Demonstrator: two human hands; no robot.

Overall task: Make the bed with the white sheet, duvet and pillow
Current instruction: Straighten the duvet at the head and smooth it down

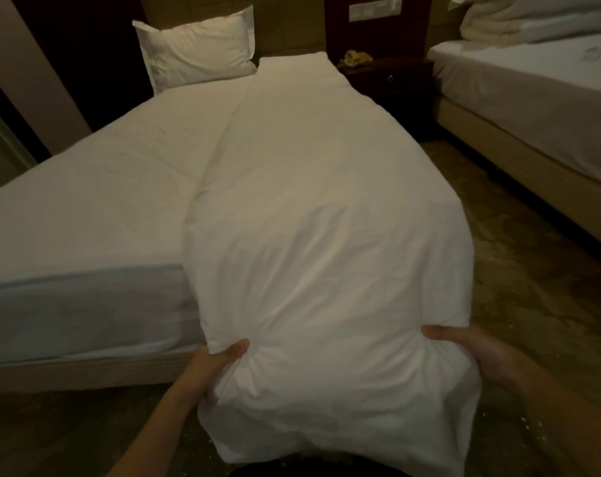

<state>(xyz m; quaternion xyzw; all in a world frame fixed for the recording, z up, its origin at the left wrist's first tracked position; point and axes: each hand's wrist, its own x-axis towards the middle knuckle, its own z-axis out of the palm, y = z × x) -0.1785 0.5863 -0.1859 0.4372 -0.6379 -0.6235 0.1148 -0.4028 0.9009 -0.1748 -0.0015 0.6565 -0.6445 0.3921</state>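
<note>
A white duvet [319, 208], folded lengthwise into a long strip, lies along the right side of the bed and reaches up to the headboard. Its near end hangs off the foot of the bed toward me. My left hand [220, 364] grips the near end's left edge, thumb on top. At the right edge my right hand [478, 352] grips it the same way. The white sheet [85, 187] covers the mattress smoothly on the left half. A white pillow [196, 53] leans against the headboard at the far left corner.
A dark wooden nightstand [392, 80] with a yellowish object on it stands between the beds. A second bed [533, 87] with a heap of white bedding is at the right. Patterned carpet [519, 270] fills the aisle. A dark wall and door are at the far left.
</note>
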